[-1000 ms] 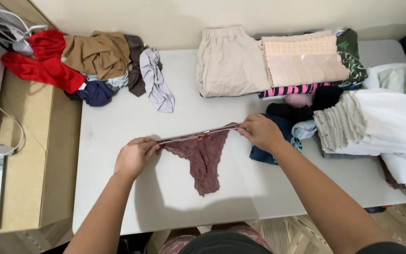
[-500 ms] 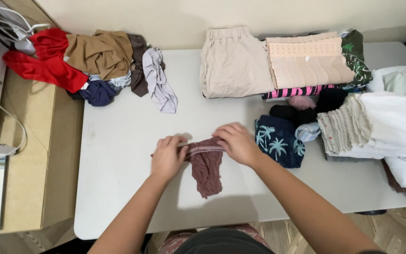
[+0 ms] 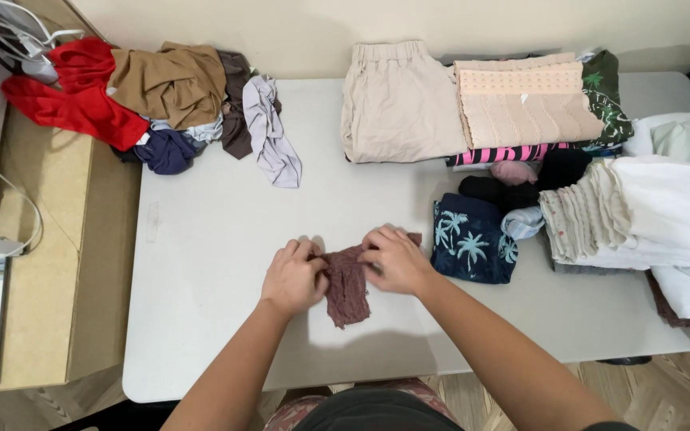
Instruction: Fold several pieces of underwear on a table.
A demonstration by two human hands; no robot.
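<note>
A small mauve lace undergarment [image 3: 346,289] lies folded narrow on the white table [image 3: 217,239], near its front middle. My left hand [image 3: 293,277] pinches its left upper edge. My right hand [image 3: 393,259] presses down on its right upper part, where a corner of the fabric sticks out past the fingers. The lower end of the garment hangs free toward me.
An unsorted heap of clothes, red [image 3: 73,96], tan [image 3: 171,84], navy and grey [image 3: 271,136], sits at the back left. Folded beige pieces [image 3: 397,100] lie at the back. A dark palm-print piece [image 3: 473,238] and white folded stacks [image 3: 648,211] are on the right. A wooden cabinet [image 3: 49,263] stands left.
The garment was held stretched wide between both hands; they came together, folded its sides inward, and now press the narrow bundle onto the table.
</note>
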